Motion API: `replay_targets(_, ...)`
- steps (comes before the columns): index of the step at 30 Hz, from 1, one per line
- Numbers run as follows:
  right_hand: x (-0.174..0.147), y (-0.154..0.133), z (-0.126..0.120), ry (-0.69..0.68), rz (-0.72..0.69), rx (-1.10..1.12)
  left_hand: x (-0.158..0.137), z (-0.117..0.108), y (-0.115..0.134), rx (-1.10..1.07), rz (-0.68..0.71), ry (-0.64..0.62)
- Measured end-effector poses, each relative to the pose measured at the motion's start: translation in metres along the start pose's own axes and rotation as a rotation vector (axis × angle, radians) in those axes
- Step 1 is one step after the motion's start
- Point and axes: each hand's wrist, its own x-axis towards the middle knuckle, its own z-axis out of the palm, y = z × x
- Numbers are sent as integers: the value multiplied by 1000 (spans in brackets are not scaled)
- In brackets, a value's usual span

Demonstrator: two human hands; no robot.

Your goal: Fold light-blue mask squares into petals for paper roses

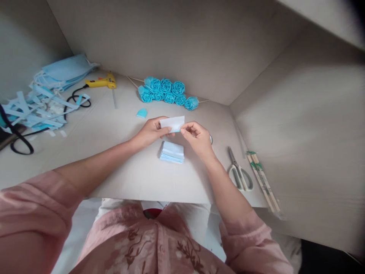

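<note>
A small rectangular piece of white and pale blue mask fabric (pixel 172 122) is held up over the table between both hands. My left hand (pixel 155 130) pinches its left end, thumb in front and fingers behind. At the lower right corner, my right hand (pixel 196 135) grips it between thumb and fingertips. Just below lies a stack of similar cut pieces (pixel 172 152). A small turquoise folded piece (pixel 142 113) rests on the table beyond my left hand. Something round, partly hidden, shows behind my right hand.
Blue fabric roses (pixel 169 92) on sticks lie at the back. A yellow glue gun (pixel 101 82), face masks (pixel 64 70) and cut strips (pixel 40 108) sit on the left with a black cord. Scissors (pixel 238 171) and packaged wooden sticks (pixel 264 180) lie on the right. Cardboard walls surround the table.
</note>
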Motion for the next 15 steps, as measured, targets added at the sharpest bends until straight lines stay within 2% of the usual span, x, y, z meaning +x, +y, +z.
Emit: replay_targets(15,0,0,0,-32,51,44,4,0,-8,116,102,68)
